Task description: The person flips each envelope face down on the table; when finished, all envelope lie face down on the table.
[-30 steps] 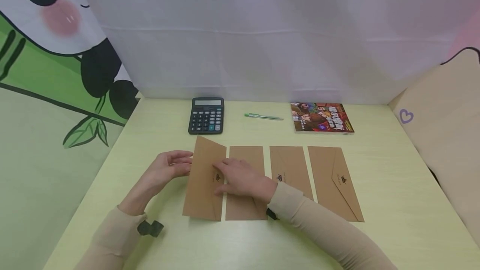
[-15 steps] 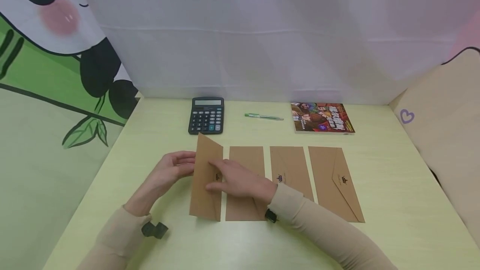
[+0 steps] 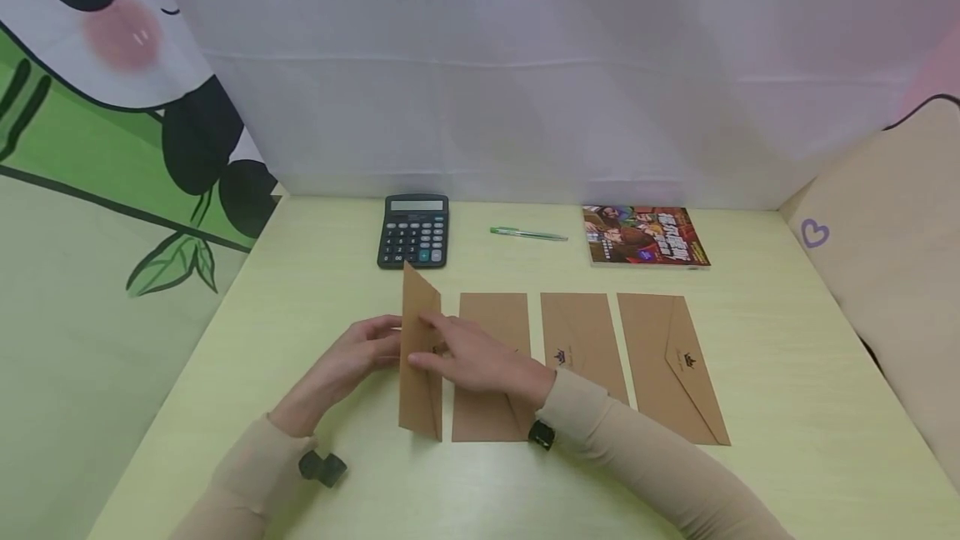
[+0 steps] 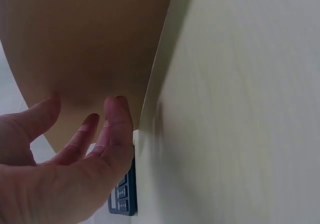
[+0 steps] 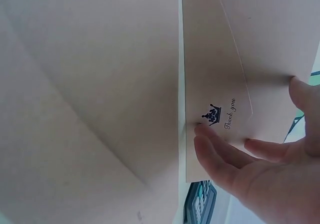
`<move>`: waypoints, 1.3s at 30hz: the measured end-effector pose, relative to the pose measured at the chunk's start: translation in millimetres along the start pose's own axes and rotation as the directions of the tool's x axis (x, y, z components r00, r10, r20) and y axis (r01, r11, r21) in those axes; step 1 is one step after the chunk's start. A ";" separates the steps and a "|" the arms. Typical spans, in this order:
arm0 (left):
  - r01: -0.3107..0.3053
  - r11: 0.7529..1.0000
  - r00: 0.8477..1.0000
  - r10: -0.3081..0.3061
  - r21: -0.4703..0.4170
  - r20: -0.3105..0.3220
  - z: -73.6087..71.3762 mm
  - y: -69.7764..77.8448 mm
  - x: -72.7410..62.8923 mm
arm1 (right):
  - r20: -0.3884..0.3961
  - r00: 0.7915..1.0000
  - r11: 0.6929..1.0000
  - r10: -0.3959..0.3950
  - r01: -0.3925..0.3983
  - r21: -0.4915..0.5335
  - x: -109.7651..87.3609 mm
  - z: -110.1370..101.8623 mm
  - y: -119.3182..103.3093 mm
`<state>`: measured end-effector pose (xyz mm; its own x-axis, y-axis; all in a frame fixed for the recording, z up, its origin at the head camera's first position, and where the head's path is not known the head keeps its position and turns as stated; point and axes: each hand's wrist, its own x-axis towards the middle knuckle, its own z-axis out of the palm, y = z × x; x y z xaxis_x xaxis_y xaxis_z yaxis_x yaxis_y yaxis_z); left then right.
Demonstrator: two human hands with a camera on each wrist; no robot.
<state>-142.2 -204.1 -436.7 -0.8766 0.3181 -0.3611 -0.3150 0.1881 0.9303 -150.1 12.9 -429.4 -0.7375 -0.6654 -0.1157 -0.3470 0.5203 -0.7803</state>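
Observation:
A brown paper envelope (image 3: 420, 402) stands tilted steeply on its right long edge, at the left end of a row of envelopes. My left hand (image 3: 360, 361) is at its left face, the loosely bent fingertips touching or very near the paper in the left wrist view. On the other face, the spread fingers of my right hand (image 3: 480, 361) touch the envelope near its printed crown and "Thank you" (image 5: 220, 115). Flat to the right lie three more envelopes: one (image 3: 491, 307) partly under my right hand, a middle one (image 3: 576, 315) and a far-right one (image 3: 656, 332).
Behind the envelopes, a black calculator (image 3: 413, 232), a green pen (image 3: 528, 234) and a comic-style book (image 3: 645, 236) lie along the back of the pale table (image 3: 795, 357). A white cloth (image 3: 510, 107) hangs beyond it, with painted panels on both sides.
The left envelope has tipped further upright, its left edge swinging up and to the right. My left hand has followed it rightward; the right-hand fingers have shifted slightly left.

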 end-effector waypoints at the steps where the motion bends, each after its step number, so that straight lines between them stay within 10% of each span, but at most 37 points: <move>1: 0.002 1.000 1.000 -0.002 0.001 0.006 0.5 -1.4 0.4 | -0.001 1.000 1.000 0.003 -0.003 0.004 -0.5 -0.1 -0.3; 30: 0.044 0.999 0.994 -0.047 0.031 0.098 0.4 -4.3 2.7 | -0.071 0.997 0.972 -0.018 0.034 0.234 -5.5 -3.9 -18.3; 39: 0.063 0.991 0.998 -0.060 0.115 -0.026 2.9 -2.5 3.7 | -0.134 0.990 0.958 0.046 -0.006 0.288 -8.8 -6.2 -23.0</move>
<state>-143.7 -200.6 -440.6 -0.8651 0.2818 -0.4149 -0.3255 0.3137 0.8920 -139.2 10.2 -406.5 -0.8236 -0.5630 -0.0683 -0.1612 0.3480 -0.9235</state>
